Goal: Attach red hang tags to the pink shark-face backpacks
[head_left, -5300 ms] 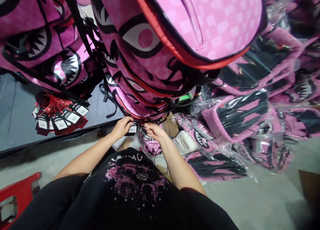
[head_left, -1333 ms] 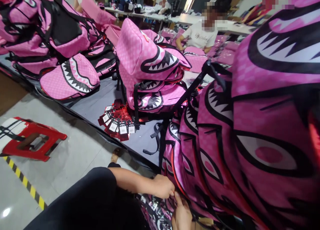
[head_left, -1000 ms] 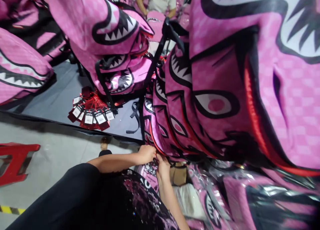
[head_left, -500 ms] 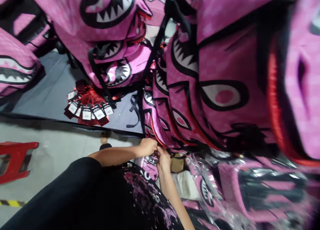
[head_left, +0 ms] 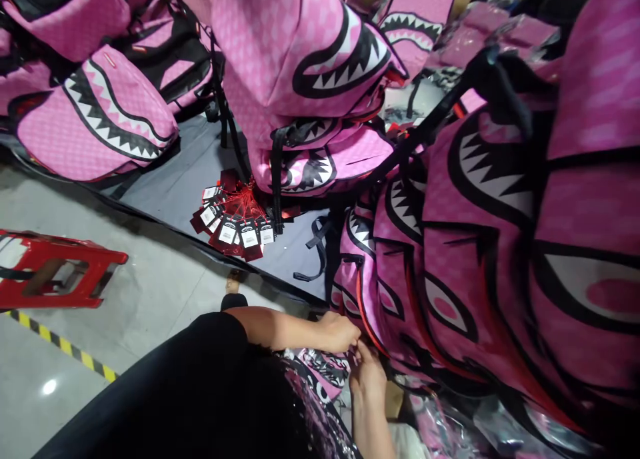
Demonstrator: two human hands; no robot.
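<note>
My left hand (head_left: pixel 338 332) is closed, its fingertips pinched together at the lower front corner of a row of pink backpacks (head_left: pixel 373 292). Just beside it, my right hand (head_left: pixel 369 372) is pinched too, its fingertips meeting those of the left. Whatever lies between the fingers is too small to make out. The backpacks carry black shark mouths, white teeth and eyes, with red zip edges close to my hands. On the grey table cover (head_left: pixel 165 186), a fan of black hang tags (head_left: pixel 237 226) with white labels and red strings lies to the left.
A pile of pink backpacks (head_left: pixel 305 59) stands behind the tags, and another backpack (head_left: pixel 100 122) lies farther left. Plastic-wrapped pink goods (head_left: pixel 440 419) sit below the row. A red stool (head_left: pixel 65 266) stands on the floor near yellow-black tape (head_left: pixel 60 342).
The view has swung left, so the backpacks, tags and stool appear farther right. My hands stay pinched together by the same backpack corner.
</note>
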